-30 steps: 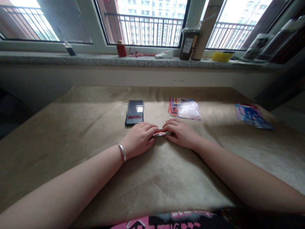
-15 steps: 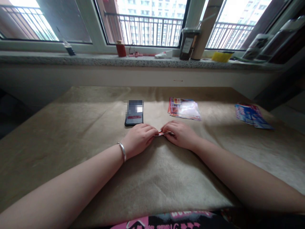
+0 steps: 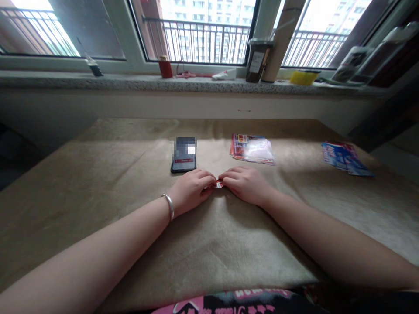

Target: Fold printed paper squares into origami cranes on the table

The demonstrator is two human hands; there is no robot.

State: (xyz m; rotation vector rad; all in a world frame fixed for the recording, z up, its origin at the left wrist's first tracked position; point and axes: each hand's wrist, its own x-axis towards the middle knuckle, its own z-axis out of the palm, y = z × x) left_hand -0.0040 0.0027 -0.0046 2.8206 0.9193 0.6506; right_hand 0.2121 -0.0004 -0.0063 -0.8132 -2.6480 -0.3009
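Between my two hands is a small piece of folded printed paper [image 3: 219, 185], red and white, mostly hidden by the fingers. My left hand [image 3: 191, 187], with a silver bangle at the wrist, pinches its left end. My right hand [image 3: 245, 184] has its fingers closed on the right end. Both hands rest low over the brown table cover [image 3: 209, 244]. Just beyond my left hand lies a smartphone [image 3: 183, 161], its screen partly blurred out.
A stack of printed leaflets [image 3: 252, 149] lies beyond my right hand. More blue and red leaflets [image 3: 347, 159] are fanned at the far right. Along the windowsill [image 3: 131, 83] stand a red container [image 3: 165, 68], a dark lidded jar [image 3: 258, 61] and a yellow item [image 3: 303, 77].
My right fingers have shifted slightly left along the paper, and its visible part is now shorter, at a changed angle. My left hand stays almost in place.
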